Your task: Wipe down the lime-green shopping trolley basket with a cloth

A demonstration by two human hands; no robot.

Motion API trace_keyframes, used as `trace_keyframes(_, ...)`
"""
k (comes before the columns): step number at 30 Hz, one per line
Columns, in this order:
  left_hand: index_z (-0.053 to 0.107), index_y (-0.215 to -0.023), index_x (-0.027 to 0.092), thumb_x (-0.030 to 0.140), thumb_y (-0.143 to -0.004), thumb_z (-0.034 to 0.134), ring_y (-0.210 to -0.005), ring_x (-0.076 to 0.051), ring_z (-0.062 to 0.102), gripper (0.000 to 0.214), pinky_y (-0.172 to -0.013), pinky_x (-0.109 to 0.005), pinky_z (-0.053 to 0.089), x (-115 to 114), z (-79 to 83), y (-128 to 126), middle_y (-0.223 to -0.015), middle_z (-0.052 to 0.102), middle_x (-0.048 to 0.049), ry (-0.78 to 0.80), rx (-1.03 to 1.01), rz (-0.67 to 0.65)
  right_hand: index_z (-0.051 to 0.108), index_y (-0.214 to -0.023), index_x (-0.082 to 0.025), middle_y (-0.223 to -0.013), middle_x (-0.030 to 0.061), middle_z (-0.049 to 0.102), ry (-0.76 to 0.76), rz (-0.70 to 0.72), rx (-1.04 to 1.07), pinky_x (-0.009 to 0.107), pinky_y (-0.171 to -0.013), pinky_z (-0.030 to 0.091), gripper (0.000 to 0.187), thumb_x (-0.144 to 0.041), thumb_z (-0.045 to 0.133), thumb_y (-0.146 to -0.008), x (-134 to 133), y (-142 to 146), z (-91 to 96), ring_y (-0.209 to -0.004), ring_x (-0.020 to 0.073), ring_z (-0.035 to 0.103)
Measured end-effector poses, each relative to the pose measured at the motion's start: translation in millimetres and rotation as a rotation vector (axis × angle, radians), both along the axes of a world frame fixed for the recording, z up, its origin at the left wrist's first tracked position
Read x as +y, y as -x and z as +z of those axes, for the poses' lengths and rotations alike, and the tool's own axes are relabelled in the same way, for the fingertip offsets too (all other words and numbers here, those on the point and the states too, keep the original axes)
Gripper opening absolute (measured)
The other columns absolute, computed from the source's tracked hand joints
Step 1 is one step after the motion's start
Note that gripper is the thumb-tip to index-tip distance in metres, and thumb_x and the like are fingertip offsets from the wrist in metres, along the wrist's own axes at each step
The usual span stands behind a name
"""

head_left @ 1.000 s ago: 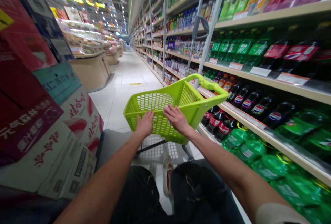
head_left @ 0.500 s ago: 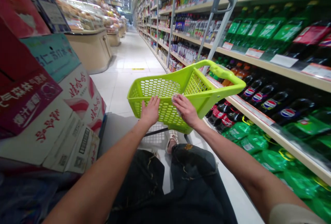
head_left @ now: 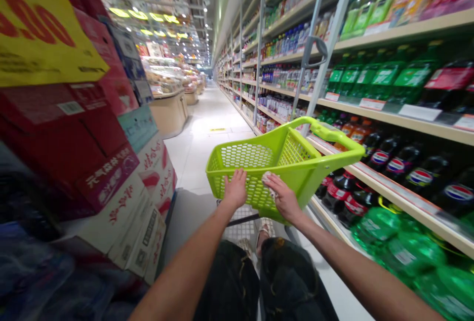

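Note:
A lime-green shopping cart (head_left: 313,175) with a perforated basket stands in front of me, its handle toward the right. My left hand (head_left: 235,190) rests against the basket's near side with fingers spread, the fingertips at the rim. Farther right, my right hand (head_left: 285,199) presses a crumpled white wipe (head_left: 267,179) to the same side, just under the rim. Most of the wipe is hidden beneath the fingers. The part of the basket's inside that shows holds nothing visible.
Shelves (head_left: 411,118) of soda bottles run along the right, close to the cart. Stacked drink cartons (head_left: 122,212) rise on the left under a yellow price sign (head_left: 48,34). Display counters (head_left: 168,113) stand farther along the tiled aisle (head_left: 207,128).
My view has tilted up and turned left, so the cart and hands sit lower and farther right. Both hands stay on the basket's side, the wipe still in the right.

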State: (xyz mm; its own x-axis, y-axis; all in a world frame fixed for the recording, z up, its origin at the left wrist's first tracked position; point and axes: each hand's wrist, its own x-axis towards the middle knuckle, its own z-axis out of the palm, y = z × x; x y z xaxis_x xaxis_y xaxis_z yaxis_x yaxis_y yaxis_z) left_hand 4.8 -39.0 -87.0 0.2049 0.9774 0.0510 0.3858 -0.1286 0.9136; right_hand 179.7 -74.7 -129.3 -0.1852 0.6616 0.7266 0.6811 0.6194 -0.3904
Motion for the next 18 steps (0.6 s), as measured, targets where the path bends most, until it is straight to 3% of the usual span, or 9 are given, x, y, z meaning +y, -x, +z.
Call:
trace_keyframes(3,0.052,-0.111,0.016,0.013,-0.074,0.042,-0.123,-0.021,0.035,0.039,-0.102,-0.042,0.025,-18.5,4.2,-10.4,-0.128,0.047,-0.0093,0.081,-0.175,0.075,0.06,-0.103,-0.02,-0.119,0.0054,0.055,0.069,0.034,0.38,0.039,-0.099,0.036,0.045,-0.005,0.036,-0.067,-4.8,38.6,13.1,-0.113,0.016,0.048)
trace_keyframes(6,0.056,-0.099,0.014,0.03,-0.082,0.033,-0.093,-0.02,0.059,0.032,-0.078,-0.036,0.047,-38.1,2.7,-14.2,-0.1,0.063,-0.0107,0.173,-0.383,0.089,0.059,-0.092,-0.018,-0.12,0.0096,0.054,0.14,0.012,0.561,0.043,-0.096,0.038,0.025,-0.018,0.045,-0.072,-14.3,71.8,16.3,-0.112,0.0218,0.049)
trace_keyframes(9,0.054,-0.096,0.015,0.036,-0.08,0.04,-0.08,-0.014,0.06,0.029,-0.067,-0.026,0.048,-50.1,-0.1,-4.1,-0.094,0.063,-0.0075,0.228,-0.605,0.109,0.058,-0.074,-0.018,-0.12,0.0138,0.053,0.175,-0.017,0.46,0.048,-0.093,0.037,0.017,-0.033,0.05,-0.076,-22.7,87.6,15.5,-0.115,0.0275,0.045)
trace_keyframes(11,0.054,-0.09,0.017,0.035,-0.073,0.053,-0.072,-0.011,0.059,0.026,-0.061,-0.021,0.046,-51.3,-2.4,6.2,-0.088,0.063,-0.0037,0.296,-0.771,0.127,0.057,-0.069,-0.017,-0.124,0.0152,0.049,0.085,-0.053,0.337,0.051,-0.094,0.035,0.021,-0.035,0.049,-0.078,-25.3,90.5,13.4,-0.118,0.0291,0.041)
trace_keyframes(14,0.054,-0.08,0.016,0.031,-0.063,0.063,-0.056,-0.006,0.052,0.024,-0.048,-0.016,0.036,-45.8,-9.5,17.3,-0.072,0.059,0.0015,0.395,-0.91,0.177,0.058,-0.096,-0.017,-0.132,0.0136,0.04,-0.119,-0.03,0.111,0.052,-0.097,0.031,0.021,-0.025,0.045,-0.082,-25.4,93.9,4.7,-0.123,0.0265,0.035)
trace_keyframes(16,0.052,-0.071,0.015,0.031,-0.063,0.063,-0.047,-0.004,0.045,0.021,-0.042,-0.016,0.028,-41.8,-16.8,21.7,-0.06,0.054,0.0044,0.428,-0.903,0.21,0.046,-0.121,-0.017,-0.134,0.0124,0.037,-0.157,0.061,-0.053,0.049,-0.099,0.031,0.039,-0.019,0.042,-0.082,-24.4,99.2,-6.6,-0.127,0.024,0.029)
trace_keyframes(18,0.049,-0.062,0.015,0.032,-0.064,0.061,-0.04,-0.003,0.037,0.021,-0.041,-0.017,0.024,-39.5,-24.0,27.0,-0.05,0.046,0.0067,0.477,-0.881,0.226,0.028,-0.134,-0.017,-0.135,0.0123,0.037,-0.12,0.124,-0.154,0.047,-0.098,0.035,0.054,-0.018,0.042,-0.082,-22.5,105.1,-21.7,-0.128,0.0233,0.026)
